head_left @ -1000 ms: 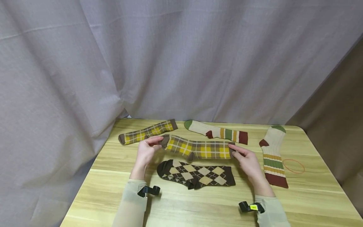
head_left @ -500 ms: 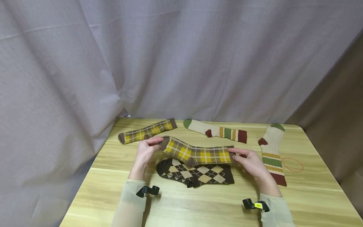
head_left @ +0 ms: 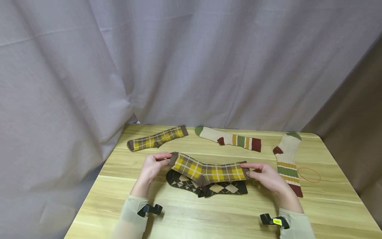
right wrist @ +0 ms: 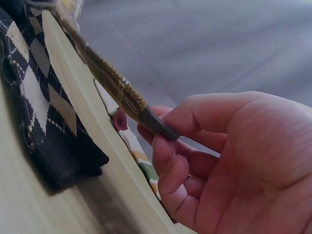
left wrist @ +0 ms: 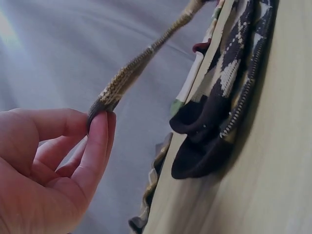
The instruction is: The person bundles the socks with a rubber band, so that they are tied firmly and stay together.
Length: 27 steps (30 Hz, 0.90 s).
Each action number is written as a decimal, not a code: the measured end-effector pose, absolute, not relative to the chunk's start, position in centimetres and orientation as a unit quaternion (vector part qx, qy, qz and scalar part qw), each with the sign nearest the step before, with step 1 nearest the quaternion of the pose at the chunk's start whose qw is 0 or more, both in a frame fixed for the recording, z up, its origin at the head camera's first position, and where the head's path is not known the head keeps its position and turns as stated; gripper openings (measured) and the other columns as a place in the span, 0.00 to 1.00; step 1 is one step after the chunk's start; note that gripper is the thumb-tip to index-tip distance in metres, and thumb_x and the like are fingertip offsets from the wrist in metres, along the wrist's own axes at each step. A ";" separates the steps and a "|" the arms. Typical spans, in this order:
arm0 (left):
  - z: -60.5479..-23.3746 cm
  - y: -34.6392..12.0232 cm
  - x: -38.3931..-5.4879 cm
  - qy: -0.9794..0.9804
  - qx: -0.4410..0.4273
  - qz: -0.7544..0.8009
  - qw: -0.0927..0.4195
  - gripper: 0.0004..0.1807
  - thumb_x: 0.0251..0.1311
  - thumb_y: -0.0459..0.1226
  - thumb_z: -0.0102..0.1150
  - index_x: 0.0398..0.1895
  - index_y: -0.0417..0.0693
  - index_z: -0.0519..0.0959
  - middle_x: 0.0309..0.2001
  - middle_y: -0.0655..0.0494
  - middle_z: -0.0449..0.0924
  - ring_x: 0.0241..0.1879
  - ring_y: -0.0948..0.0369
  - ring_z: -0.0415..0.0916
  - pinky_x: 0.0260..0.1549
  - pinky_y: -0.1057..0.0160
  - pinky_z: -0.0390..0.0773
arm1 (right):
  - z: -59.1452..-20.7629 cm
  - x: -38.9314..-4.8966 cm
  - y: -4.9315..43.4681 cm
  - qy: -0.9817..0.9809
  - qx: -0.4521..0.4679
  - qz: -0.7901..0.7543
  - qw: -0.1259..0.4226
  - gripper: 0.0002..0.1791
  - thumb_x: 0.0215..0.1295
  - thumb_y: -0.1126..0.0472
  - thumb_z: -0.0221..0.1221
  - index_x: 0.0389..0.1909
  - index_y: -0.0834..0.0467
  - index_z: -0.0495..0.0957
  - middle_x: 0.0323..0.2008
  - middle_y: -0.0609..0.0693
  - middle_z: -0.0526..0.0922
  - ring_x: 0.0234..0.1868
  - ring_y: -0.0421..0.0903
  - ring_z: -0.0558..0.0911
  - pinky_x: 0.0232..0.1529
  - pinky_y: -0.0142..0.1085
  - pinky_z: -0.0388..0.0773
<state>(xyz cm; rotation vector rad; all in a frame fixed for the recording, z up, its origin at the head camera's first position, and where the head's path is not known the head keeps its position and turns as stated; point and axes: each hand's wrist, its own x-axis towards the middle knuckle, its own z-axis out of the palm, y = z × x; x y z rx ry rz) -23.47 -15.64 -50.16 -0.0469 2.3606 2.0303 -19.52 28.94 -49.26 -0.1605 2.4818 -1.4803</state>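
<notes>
A yellow-and-brown plaid sock (head_left: 209, 171) is stretched sideways between both hands, raised off the table as the wrist views show. My left hand (head_left: 151, 167) pinches its brown toe between thumb and fingers. At the other end, my right hand (head_left: 266, 176) pinches the brown cuff. Beneath it lie dark argyle socks (head_left: 223, 188), partly covered by the plaid sock in the head view. In the left wrist view two dark toes (left wrist: 197, 153) show, one on the other. The argyle cuff end (right wrist: 73, 161) appears in the right wrist view.
A second plaid sock (head_left: 158, 137) lies at the back left of the wooden table (head_left: 191, 219). One cream striped sock (head_left: 229, 137) lies at the back middle, another (head_left: 287, 162) at the right. Beside that is a thin orange loop (head_left: 309, 175). A grey curtain (head_left: 191, 66) hangs behind.
Both hands have brought the plaid sock nearer the person, from behind the argyle socks to over them, so it now hides their upper part. The other socks lie as before.
</notes>
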 end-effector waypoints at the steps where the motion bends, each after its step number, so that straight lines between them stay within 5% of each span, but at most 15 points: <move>1: -50.2 -15.7 -23.3 0.758 -0.017 0.652 0.016 0.14 0.61 0.25 0.69 0.50 0.32 0.89 0.57 0.39 0.86 0.57 0.50 0.83 0.48 0.69 0.82 | -49.3 -19.4 29.0 0.849 -0.056 -0.510 0.127 0.22 0.74 0.64 0.64 0.66 0.63 0.82 0.40 0.56 0.82 0.25 0.46 0.72 0.24 0.36 0.74; 7: -50.3 -15.9 -22.7 0.759 -0.024 0.650 0.027 0.14 0.60 0.25 0.68 0.50 0.32 0.89 0.56 0.39 0.87 0.40 0.56 0.89 0.45 0.68 0.84 | -49.1 -18.8 29.3 0.830 -0.056 -0.531 0.162 0.25 0.74 0.64 0.65 0.69 0.64 0.79 0.33 0.54 0.82 0.24 0.44 0.73 0.24 0.36 0.75; 19: -49.4 -16.2 -22.2 0.764 -0.018 0.643 0.038 0.13 0.59 0.25 0.68 0.47 0.33 0.90 0.56 0.39 0.87 0.43 0.53 0.89 0.45 0.64 0.87 | -49.4 -18.1 29.1 0.821 -0.071 -0.527 0.209 0.29 0.72 0.64 0.65 0.72 0.65 0.76 0.30 0.52 0.83 0.31 0.48 0.79 0.34 0.39 0.77; 23: -49.4 -16.4 -22.1 0.765 -0.012 0.643 0.037 0.12 0.58 0.24 0.67 0.46 0.32 0.90 0.55 0.38 0.86 0.50 0.50 0.87 0.44 0.63 0.88 | -49.7 -18.2 28.9 0.819 -0.092 -0.530 0.201 0.30 0.70 0.65 0.66 0.72 0.67 0.75 0.41 0.61 0.87 0.37 0.51 0.83 0.37 0.38 0.79; 27: -49.5 -16.5 -22.1 0.760 -0.006 0.649 0.039 0.12 0.58 0.23 0.68 0.46 0.30 0.89 0.55 0.37 0.86 0.53 0.46 0.85 0.44 0.62 0.88 | -50.2 -18.3 28.9 0.820 -0.107 -0.529 0.192 0.31 0.69 0.68 0.67 0.72 0.66 0.74 0.60 0.72 0.79 0.33 0.46 0.81 0.31 0.35 0.77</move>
